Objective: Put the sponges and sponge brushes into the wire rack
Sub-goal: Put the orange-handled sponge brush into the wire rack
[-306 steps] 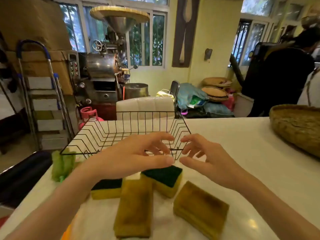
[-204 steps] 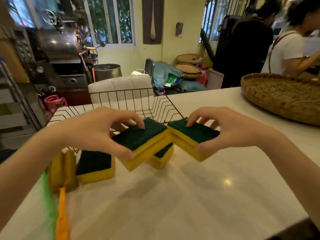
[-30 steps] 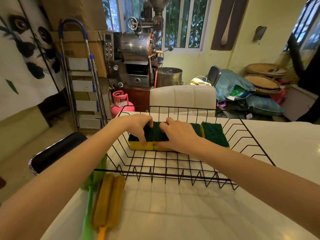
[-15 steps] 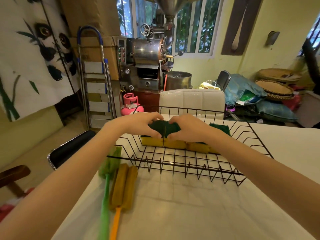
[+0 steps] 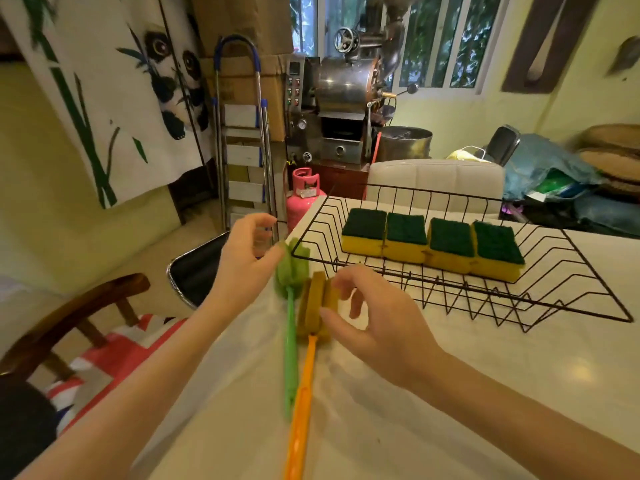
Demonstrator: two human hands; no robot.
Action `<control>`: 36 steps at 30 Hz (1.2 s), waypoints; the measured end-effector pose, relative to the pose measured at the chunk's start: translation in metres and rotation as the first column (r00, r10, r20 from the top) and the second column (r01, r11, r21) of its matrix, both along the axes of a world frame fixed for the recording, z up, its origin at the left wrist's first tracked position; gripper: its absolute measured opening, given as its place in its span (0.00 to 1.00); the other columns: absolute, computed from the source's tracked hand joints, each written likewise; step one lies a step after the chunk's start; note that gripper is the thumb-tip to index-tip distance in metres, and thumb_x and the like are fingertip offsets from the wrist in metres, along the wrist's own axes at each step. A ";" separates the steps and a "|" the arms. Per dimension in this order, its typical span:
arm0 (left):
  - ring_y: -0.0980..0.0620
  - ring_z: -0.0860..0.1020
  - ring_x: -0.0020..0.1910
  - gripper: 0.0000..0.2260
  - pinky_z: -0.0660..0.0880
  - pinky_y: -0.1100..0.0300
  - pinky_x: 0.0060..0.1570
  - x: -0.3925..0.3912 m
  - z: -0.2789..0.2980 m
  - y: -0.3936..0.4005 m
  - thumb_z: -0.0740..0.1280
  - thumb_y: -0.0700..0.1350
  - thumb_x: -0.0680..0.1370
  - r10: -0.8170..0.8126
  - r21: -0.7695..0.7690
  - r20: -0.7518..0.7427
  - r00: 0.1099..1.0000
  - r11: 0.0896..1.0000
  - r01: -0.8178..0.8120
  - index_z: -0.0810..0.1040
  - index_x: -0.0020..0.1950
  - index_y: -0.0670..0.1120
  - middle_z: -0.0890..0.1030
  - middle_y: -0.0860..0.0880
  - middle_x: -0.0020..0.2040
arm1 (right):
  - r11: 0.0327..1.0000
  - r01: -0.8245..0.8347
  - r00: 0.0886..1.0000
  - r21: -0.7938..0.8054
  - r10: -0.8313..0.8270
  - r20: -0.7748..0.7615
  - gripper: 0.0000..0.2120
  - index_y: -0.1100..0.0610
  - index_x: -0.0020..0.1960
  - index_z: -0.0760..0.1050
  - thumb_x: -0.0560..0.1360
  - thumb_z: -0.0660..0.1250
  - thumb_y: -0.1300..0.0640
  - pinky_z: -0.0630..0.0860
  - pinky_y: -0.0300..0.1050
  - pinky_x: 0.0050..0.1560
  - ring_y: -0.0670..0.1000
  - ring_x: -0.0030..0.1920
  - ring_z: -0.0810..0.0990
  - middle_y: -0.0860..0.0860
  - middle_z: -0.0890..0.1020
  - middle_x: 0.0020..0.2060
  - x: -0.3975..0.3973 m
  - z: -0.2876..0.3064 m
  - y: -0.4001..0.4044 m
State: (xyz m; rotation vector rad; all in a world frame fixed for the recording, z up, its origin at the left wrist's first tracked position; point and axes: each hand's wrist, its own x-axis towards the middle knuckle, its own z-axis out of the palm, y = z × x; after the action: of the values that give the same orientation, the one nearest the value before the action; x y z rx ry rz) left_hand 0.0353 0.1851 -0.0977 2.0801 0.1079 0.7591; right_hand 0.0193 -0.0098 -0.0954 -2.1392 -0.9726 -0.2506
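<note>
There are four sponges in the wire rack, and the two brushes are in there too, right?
Not quite. The head view shows four sponges in the wire rack, but the green brush and the orange brush lie on the table beside it, with the left hand and right hand open near them.

one head-worn view, forward and down, close over the table (image 5: pixel 519 393) (wide-angle)

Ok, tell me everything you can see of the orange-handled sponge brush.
The orange-handled sponge brush lies flat on the white table, outside the wire rack. Its long orange plastic handle points toward the camera; its yellow-brown sponge head points at the rack. The green brush lies alongside on the left. The right hand is open at its head; contact unclear.
</note>
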 end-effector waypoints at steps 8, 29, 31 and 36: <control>0.47 0.67 0.66 0.31 0.70 0.49 0.64 -0.017 -0.035 -0.001 0.71 0.46 0.69 -0.040 -0.046 -0.361 0.932 0.999 0.025 0.61 0.68 0.47 0.63 0.45 0.69 | 0.968 0.233 0.816 -0.099 -0.249 -0.522 0.40 0.48 0.68 0.56 0.63 0.71 0.39 0.76 0.46 0.42 0.49 0.45 0.75 0.44 0.70 0.43 0.005 -0.021 0.014; 0.65 0.73 0.50 0.11 0.70 0.80 0.45 -0.048 -0.042 -0.031 0.67 0.42 0.72 -0.205 0.080 -0.171 0.964 0.972 0.221 0.78 0.53 0.52 0.72 0.60 0.49 | 0.968 0.242 0.660 0.068 -0.113 -0.742 0.26 0.55 0.64 0.67 0.68 0.70 0.59 0.83 0.47 0.35 0.53 0.37 0.84 0.56 0.82 0.45 0.003 -0.021 0.019; 0.64 0.73 0.49 0.10 0.70 0.80 0.46 -0.049 -0.041 -0.032 0.68 0.42 0.72 -0.239 0.088 -0.155 0.959 0.963 0.255 0.78 0.51 0.54 0.71 0.63 0.48 | 0.976 0.214 0.670 0.049 -0.110 -0.734 0.26 0.54 0.63 0.68 0.68 0.70 0.60 0.83 0.46 0.34 0.54 0.37 0.85 0.57 0.83 0.44 0.005 -0.017 0.011; 0.68 0.71 0.50 0.11 0.70 0.76 0.47 -0.053 -0.030 -0.037 0.71 0.42 0.69 -0.340 0.173 -0.085 0.937 0.921 0.350 0.78 0.49 0.52 0.71 0.61 0.47 | 0.996 0.058 0.752 -0.069 -0.089 -0.654 0.24 0.49 0.61 0.70 0.67 0.70 0.60 0.82 0.42 0.31 0.49 0.36 0.83 0.50 0.81 0.41 0.009 0.006 -0.013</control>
State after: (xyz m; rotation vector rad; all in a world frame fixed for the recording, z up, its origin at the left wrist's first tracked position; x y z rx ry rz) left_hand -0.0182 0.1480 -0.1280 2.2142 -0.3059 0.5117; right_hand 0.0279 -0.0229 -0.0893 -2.0652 -0.4726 0.4784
